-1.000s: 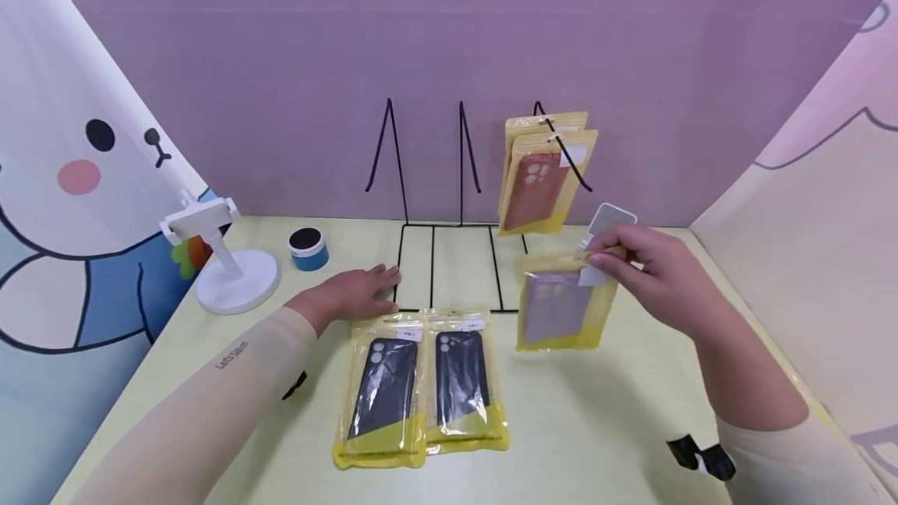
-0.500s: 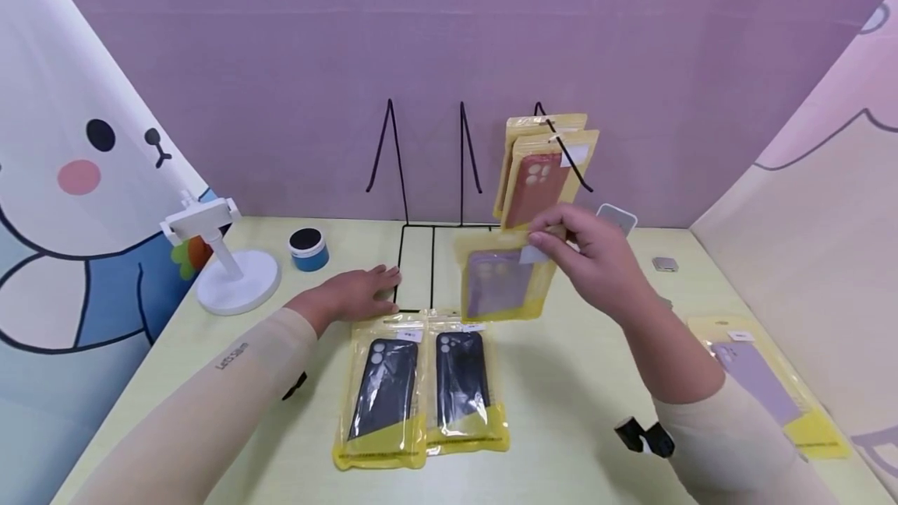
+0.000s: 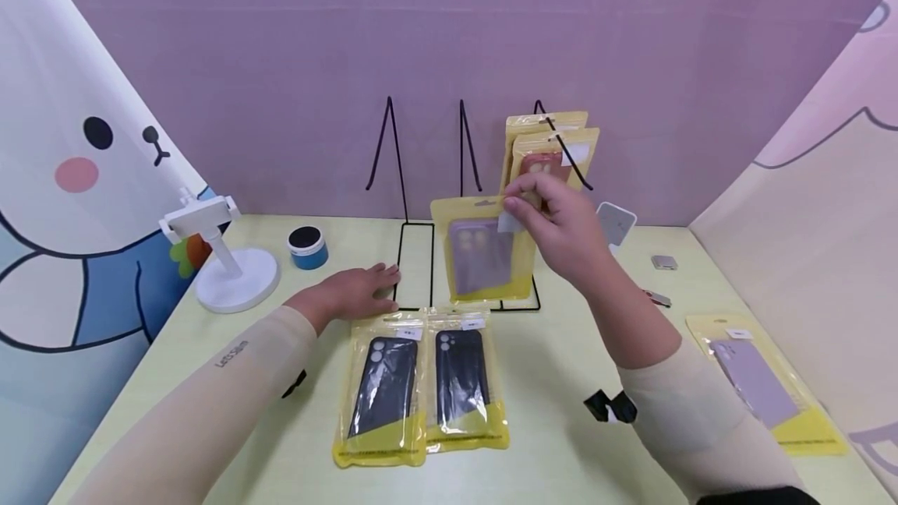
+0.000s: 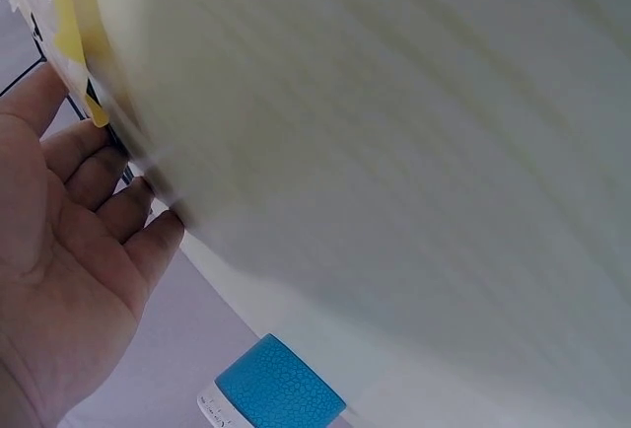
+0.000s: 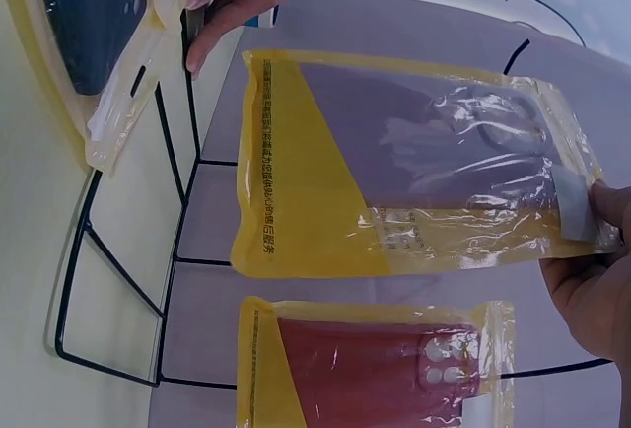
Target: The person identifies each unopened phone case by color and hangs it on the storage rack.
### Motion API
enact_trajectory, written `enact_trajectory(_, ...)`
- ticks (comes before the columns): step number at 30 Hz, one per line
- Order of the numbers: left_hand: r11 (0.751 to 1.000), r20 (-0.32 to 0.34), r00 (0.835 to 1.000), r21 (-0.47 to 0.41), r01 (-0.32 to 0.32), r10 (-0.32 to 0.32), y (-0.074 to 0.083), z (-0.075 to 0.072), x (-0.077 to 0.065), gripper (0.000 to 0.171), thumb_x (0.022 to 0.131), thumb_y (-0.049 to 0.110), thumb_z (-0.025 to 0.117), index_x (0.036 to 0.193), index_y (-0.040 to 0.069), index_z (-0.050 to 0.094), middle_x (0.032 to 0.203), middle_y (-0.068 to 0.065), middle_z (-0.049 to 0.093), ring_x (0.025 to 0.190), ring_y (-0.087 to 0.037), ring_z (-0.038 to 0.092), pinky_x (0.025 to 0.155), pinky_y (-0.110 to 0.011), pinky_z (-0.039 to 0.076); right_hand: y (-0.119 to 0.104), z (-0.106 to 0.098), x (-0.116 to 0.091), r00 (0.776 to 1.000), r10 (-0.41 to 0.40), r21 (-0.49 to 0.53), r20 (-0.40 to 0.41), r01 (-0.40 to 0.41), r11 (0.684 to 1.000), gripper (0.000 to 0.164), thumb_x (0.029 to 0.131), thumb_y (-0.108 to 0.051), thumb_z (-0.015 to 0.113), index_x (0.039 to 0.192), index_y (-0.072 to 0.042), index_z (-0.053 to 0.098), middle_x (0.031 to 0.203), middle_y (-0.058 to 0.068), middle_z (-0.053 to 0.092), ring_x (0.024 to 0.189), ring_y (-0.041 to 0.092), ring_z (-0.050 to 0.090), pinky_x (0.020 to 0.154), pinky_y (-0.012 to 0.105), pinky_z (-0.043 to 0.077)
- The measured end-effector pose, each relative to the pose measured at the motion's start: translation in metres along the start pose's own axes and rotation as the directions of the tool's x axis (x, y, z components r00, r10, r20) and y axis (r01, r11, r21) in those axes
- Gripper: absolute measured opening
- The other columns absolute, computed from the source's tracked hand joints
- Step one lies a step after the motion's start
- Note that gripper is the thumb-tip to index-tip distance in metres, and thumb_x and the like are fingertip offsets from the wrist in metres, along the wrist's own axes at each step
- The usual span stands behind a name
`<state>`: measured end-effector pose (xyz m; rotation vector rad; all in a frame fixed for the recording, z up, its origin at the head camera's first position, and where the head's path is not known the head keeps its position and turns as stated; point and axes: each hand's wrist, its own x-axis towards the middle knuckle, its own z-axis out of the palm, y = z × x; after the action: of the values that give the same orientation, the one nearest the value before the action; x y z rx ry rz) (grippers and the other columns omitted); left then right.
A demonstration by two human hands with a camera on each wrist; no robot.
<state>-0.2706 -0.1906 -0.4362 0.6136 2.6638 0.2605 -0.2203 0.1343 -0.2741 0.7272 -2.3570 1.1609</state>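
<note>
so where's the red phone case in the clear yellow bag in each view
Head: red phone case right of centre, on the rightmost black wire hook, partly behind the right hand.
Left wrist: not visible.
Right wrist: bottom centre, cut by the lower edge.
Shared landmark: left hand.

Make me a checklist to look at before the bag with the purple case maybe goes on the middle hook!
1. Grip: ok. The right hand pinches the purple case bag near a top corner.
2. Hang hole: ok. The fingers leave it uncovered.
3. Middle hook: ok. I see no bag hanging on it.
4. Hole lined up with that hook's tip: cannot tell. The depth between them is unclear.
5. Bag hung up: not ok. It isn't on a hook yet.
6. Left hand: ok. It lies low by the rack base, away from the hooks.
</note>
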Motion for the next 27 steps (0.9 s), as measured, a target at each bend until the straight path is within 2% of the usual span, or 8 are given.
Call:
enact_trajectory(6,1.000,-0.001,1.000,0.002,-0.008,0.008,-0.001,0.001,0.001,0.074,0.096,0.057,0.051,0.157,0.025,0.023,0.165,-0.006,0.014,0.149,-0.035,0.022,0.118,-0.054,0.026,0.002,0.001,0.008,0.998,-0.034,0.034,-0.046,0.035,0.999,0.012,0.095,-0.018,0.065,0.101,-0.007,0.068,0.071,0.003,0.045,0.061,0.018,0.039,0.055,0.025,0.036)
enact_trajectory(16,1.000,-0.010,1.000,-0.012,-0.005,0.005,0.001,0.001,0.001,0.074,0.096,0.056,0.052,0.157,0.025,0.023,0.165,-0.006,0.014,0.148,-0.037,0.023,0.118,-0.055,0.026,0.004,0.004,0.020,1.000,0.019,-0.011,-0.020,-0.020,1.000,0.018,0.097,-0.027,0.062,0.103,-0.011,0.067,0.074,0.003,0.047,0.063,0.019,0.041,0.055,0.027,0.036)
enact_trajectory(22,1.000,-0.012,1.000,0.001,-0.015,0.015,-0.001,0.001,0.000,0.074,0.096,0.056,0.051,0.157,0.024,0.023,0.165,-0.006,0.014,0.148,-0.037,0.023,0.117,-0.055,0.026,0.002,0.008,0.026,0.998,0.064,-0.088,0.017,-0.062,0.994,0.019,0.098,-0.030,0.060,0.106,-0.014,0.068,0.078,0.004,0.054,0.063,0.019,0.044,0.057,0.030,0.039)
enact_trajectory(27,1.000,-0.017,1.000,0.004,-0.020,0.020,-0.002,0.003,0.000,0.075,0.096,0.057,0.050,0.157,0.023,0.022,0.165,-0.006,0.014,0.148,-0.037,0.024,0.117,-0.055,0.027,0.001,0.009,0.032,0.998,0.032,-0.226,0.051,-0.020,0.974,0.020,0.098,-0.029,0.061,0.107,-0.013,0.067,0.095,0.001,0.067,0.074,0.018,0.054,0.067,0.034,0.046)
